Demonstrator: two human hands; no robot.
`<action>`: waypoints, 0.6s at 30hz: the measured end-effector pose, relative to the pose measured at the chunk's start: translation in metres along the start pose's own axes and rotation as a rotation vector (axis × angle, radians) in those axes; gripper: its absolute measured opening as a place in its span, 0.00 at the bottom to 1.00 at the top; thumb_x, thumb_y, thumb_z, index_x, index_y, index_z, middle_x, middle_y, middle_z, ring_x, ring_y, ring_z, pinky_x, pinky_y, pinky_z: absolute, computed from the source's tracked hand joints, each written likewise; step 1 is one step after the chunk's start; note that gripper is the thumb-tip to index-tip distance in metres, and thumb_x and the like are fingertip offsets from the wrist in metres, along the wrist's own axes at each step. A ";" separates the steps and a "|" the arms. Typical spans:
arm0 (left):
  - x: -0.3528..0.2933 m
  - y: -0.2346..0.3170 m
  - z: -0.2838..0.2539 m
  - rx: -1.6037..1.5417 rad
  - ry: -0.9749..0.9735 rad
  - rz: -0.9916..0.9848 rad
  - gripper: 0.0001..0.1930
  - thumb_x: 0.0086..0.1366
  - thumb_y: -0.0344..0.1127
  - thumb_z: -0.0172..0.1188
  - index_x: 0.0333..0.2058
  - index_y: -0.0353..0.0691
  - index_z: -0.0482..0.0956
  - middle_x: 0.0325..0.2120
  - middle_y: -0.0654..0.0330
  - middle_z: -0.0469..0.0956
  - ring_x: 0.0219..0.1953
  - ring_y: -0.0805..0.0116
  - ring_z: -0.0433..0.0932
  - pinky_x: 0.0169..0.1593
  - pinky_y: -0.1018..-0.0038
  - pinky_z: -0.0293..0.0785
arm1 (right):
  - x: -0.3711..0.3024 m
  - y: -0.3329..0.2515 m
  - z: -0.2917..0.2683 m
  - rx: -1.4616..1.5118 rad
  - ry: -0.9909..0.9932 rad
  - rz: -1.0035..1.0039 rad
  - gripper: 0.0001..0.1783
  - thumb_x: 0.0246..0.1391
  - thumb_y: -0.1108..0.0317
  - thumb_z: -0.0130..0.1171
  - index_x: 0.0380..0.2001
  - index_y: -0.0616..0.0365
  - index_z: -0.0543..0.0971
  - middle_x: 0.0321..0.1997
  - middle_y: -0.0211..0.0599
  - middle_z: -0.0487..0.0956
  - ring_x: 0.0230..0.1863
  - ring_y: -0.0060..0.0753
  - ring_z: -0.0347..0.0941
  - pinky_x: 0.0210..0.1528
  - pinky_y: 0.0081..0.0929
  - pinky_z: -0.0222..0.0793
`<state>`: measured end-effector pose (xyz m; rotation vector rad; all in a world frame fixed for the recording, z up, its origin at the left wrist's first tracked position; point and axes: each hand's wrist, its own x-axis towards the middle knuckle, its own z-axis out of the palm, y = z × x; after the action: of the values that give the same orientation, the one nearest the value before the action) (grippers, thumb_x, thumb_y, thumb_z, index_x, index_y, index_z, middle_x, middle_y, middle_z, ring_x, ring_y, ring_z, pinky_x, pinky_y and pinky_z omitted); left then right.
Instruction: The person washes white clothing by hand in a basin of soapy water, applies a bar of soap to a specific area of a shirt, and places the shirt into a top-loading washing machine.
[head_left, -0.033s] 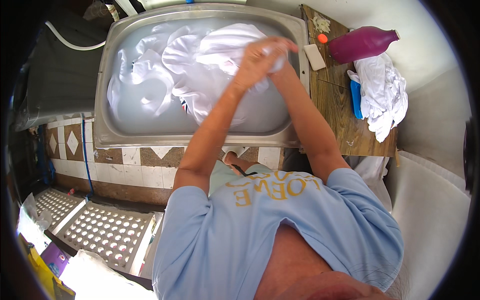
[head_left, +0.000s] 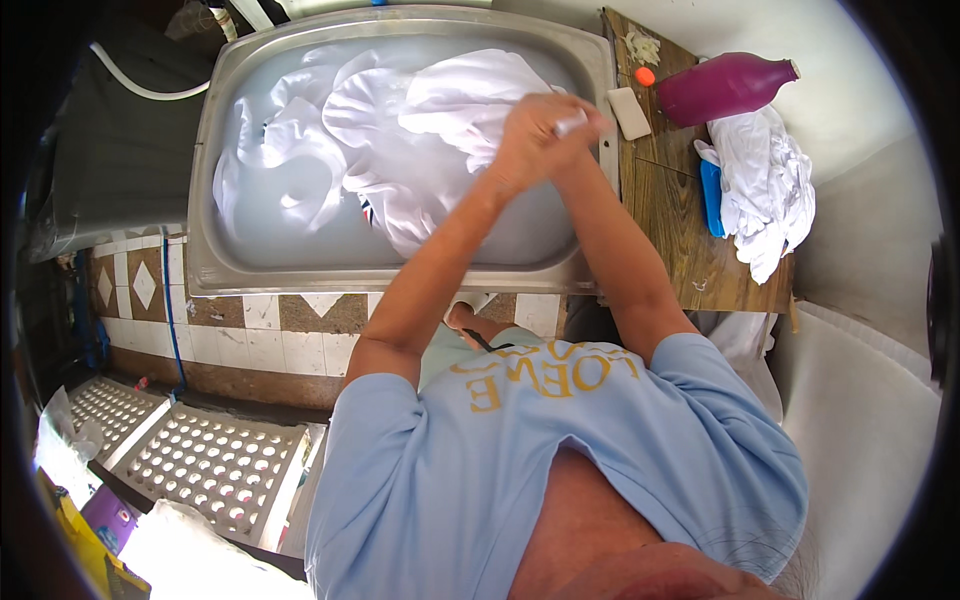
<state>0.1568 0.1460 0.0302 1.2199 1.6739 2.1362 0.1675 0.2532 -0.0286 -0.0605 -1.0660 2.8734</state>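
A white wet garment (head_left: 470, 95) lies bunched in cloudy water in a metal basin (head_left: 400, 277), one part bulging above the surface. Over the basin's right side, my left hand (head_left: 532, 142) and my right hand (head_left: 582, 146) press together, both closed on the garment. A small bit of white fabric shows between them; the rest of what they grip is hidden by the fingers. More white folds spread through the water to the left, with a small dark-and-red striped trim near the front.
Right of the basin, a wooden tabletop (head_left: 665, 225) holds a pale soap bar (head_left: 629, 114), an orange cap (head_left: 645, 76), a purple bottle (head_left: 725, 88) lying on its side, and a heap of white cloth (head_left: 765, 190) over a blue object (head_left: 711, 198). A white hose (head_left: 150, 92) reaches the basin's left.
Both hands have moved a little right and nearer to me, still together. The garment's bulging part has shifted slightly right with them.
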 end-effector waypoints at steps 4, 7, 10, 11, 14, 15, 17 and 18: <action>0.000 -0.018 -0.001 0.611 0.156 0.131 0.18 0.49 0.45 0.69 0.15 0.38 0.74 0.15 0.57 0.73 0.19 0.56 0.71 0.26 0.68 0.70 | 0.001 0.007 0.058 -0.020 0.410 -0.007 0.15 0.62 0.54 0.48 0.42 0.54 0.73 0.40 0.34 0.76 0.44 0.32 0.72 0.48 0.35 0.70; 0.031 -0.040 -0.050 0.461 0.341 -0.220 0.20 0.48 0.40 0.67 0.12 0.36 0.66 0.13 0.53 0.70 0.14 0.53 0.67 0.20 0.66 0.66 | 0.007 0.017 0.075 0.050 0.644 0.079 0.14 0.64 0.58 0.46 0.43 0.56 0.73 0.42 0.35 0.76 0.46 0.32 0.71 0.48 0.34 0.70; 0.026 -0.032 -0.034 0.707 0.285 -0.014 0.13 0.54 0.35 0.65 0.17 0.34 0.73 0.14 0.54 0.72 0.16 0.67 0.65 0.22 0.72 0.67 | 0.007 0.017 0.061 0.025 0.630 0.121 0.15 0.62 0.58 0.47 0.43 0.57 0.73 0.42 0.33 0.76 0.45 0.32 0.72 0.47 0.34 0.70; 0.015 -0.027 -0.016 0.636 0.287 0.084 0.13 0.54 0.34 0.64 0.17 0.33 0.73 0.14 0.53 0.71 0.16 0.68 0.64 0.22 0.72 0.67 | 0.001 0.015 0.057 0.057 0.562 0.079 0.15 0.61 0.58 0.49 0.43 0.57 0.73 0.41 0.33 0.76 0.44 0.31 0.72 0.46 0.33 0.71; 0.006 -0.023 -0.009 0.493 0.242 0.095 0.12 0.55 0.33 0.63 0.18 0.33 0.73 0.13 0.54 0.70 0.16 0.70 0.63 0.23 0.73 0.65 | -0.024 0.014 0.040 0.154 0.372 -0.053 0.16 0.58 0.59 0.56 0.43 0.59 0.75 0.37 0.32 0.77 0.41 0.29 0.75 0.42 0.28 0.73; 0.005 -0.024 -0.014 0.461 0.225 0.055 0.12 0.55 0.32 0.63 0.18 0.33 0.74 0.13 0.54 0.70 0.16 0.70 0.63 0.23 0.74 0.65 | -0.017 0.007 0.044 0.057 0.425 0.064 0.16 0.58 0.59 0.55 0.43 0.59 0.76 0.38 0.32 0.78 0.42 0.28 0.74 0.43 0.28 0.73; 0.026 -0.029 -0.060 0.439 0.375 -0.045 0.17 0.53 0.40 0.64 0.14 0.37 0.71 0.08 0.57 0.67 0.10 0.63 0.62 0.18 0.68 0.61 | 0.008 -0.010 0.057 -0.133 0.518 0.308 0.16 0.59 0.57 0.55 0.42 0.58 0.77 0.41 0.32 0.78 0.45 0.27 0.74 0.44 0.26 0.72; 0.033 -0.034 -0.092 0.519 0.443 -0.129 0.18 0.55 0.41 0.63 0.13 0.37 0.73 0.03 0.59 0.64 0.07 0.66 0.60 0.17 0.67 0.61 | 0.006 -0.022 0.064 -0.286 0.316 0.333 0.18 0.58 0.55 0.55 0.42 0.59 0.78 0.43 0.31 0.78 0.46 0.28 0.74 0.46 0.28 0.71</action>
<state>0.0614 0.1098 0.0136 0.7220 2.5336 2.0640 0.1587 0.2288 0.0346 -0.7470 -1.5017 2.8105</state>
